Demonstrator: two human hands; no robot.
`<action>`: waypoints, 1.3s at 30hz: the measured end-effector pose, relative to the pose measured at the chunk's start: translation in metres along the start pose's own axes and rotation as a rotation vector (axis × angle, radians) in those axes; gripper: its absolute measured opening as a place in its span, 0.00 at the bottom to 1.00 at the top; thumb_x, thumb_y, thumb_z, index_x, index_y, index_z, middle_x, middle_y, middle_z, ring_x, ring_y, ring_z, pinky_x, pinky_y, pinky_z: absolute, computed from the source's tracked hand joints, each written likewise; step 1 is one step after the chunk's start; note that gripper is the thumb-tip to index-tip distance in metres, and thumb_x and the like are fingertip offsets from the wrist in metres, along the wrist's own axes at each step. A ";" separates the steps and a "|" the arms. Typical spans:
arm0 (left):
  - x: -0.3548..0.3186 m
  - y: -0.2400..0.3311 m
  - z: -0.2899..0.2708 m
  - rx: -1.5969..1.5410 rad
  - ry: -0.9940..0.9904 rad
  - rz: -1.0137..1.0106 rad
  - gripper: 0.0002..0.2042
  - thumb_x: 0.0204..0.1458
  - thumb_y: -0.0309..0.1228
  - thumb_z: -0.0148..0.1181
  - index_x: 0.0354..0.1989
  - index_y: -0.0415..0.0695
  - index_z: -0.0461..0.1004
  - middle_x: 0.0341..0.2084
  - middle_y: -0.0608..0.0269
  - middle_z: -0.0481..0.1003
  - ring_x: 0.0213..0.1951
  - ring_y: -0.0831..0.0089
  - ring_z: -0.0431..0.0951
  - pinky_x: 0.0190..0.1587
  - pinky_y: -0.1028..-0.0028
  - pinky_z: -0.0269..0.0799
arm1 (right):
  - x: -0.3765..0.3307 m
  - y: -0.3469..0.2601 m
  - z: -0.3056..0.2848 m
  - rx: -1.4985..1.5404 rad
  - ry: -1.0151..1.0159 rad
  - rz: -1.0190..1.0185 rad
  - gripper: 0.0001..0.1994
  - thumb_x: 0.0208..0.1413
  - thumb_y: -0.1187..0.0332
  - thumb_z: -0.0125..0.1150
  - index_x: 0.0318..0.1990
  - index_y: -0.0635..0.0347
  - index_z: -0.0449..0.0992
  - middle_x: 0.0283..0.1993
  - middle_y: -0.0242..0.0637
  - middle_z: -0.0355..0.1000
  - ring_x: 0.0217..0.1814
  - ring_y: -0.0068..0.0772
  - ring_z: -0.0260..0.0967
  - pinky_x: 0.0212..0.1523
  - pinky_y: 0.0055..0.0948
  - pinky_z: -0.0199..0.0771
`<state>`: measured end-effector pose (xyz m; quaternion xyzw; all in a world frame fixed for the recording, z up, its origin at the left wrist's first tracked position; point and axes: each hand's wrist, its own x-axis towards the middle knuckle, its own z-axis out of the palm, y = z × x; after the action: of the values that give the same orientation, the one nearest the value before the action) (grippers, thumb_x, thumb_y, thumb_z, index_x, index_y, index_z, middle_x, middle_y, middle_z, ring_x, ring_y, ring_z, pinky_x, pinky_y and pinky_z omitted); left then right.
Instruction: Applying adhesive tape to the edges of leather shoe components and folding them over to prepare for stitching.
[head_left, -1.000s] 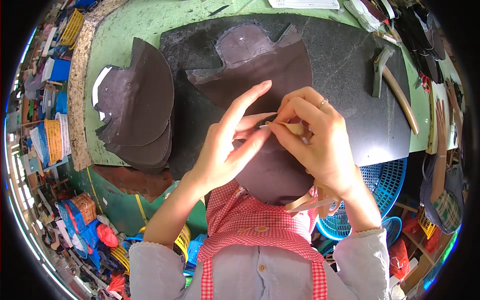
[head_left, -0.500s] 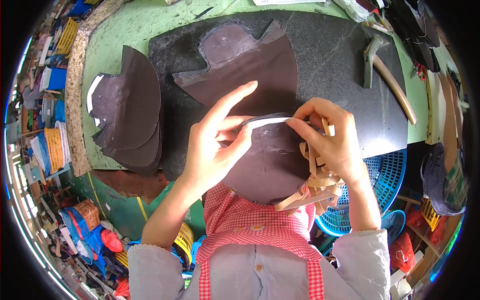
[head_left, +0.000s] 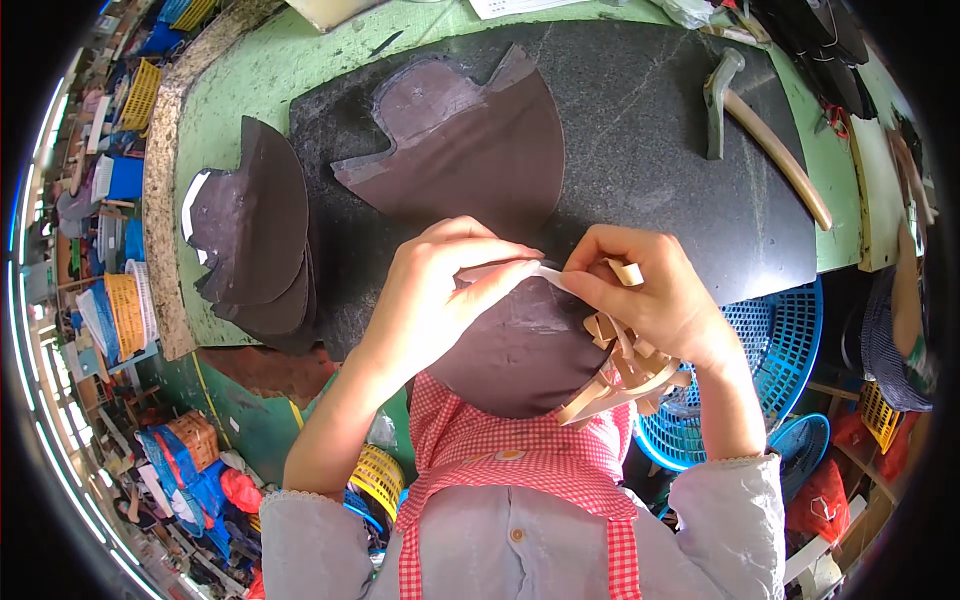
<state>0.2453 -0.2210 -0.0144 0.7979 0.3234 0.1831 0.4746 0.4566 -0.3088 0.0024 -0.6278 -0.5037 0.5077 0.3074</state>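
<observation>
Left hand: thumb and forefinger together, clamped on one end of a short run of white tape. Right hand: thumb and forefinger likewise closed on the tape, just beside the left fingers. The tape spans the small gap between the two hands, over the upper part of the near panel.

The near panel is dark brown with a rounded lower edge. It lies in front of the person, its lower part over the red checked apron. Its upper edge is partly covered by the hands; whether the tape touches it there cannot be told.

A tan strip hangs in loose loops below the right hand, at the right side of the near panel. A short tan curl also stands out at the right fingers.

Beyond the hands, a far panel, also dark brown, lies flat on a black slab. The slab rests on the green bench. A hammer with a wooden handle lies at the slab's right side. A stack of brown panels sits left of the slab, with white along its left edge. A blue basket stands below the bench, at right.
</observation>
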 end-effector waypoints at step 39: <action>0.003 -0.010 0.013 -0.459 0.026 -0.048 0.24 0.53 0.14 0.58 0.61 0.36 0.68 0.56 0.56 0.74 0.49 0.76 0.78 0.47 0.80 0.76 | 0.004 -0.026 0.006 -0.301 0.225 -0.326 0.07 0.51 0.72 0.68 0.34 0.61 0.76 0.31 0.37 0.74 0.31 0.36 0.76 0.33 0.29 0.75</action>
<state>0.2516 -0.2242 -0.0290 0.6587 0.2984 0.2505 0.6437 0.4429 -0.2981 0.0224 -0.6295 -0.6308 0.2975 0.3425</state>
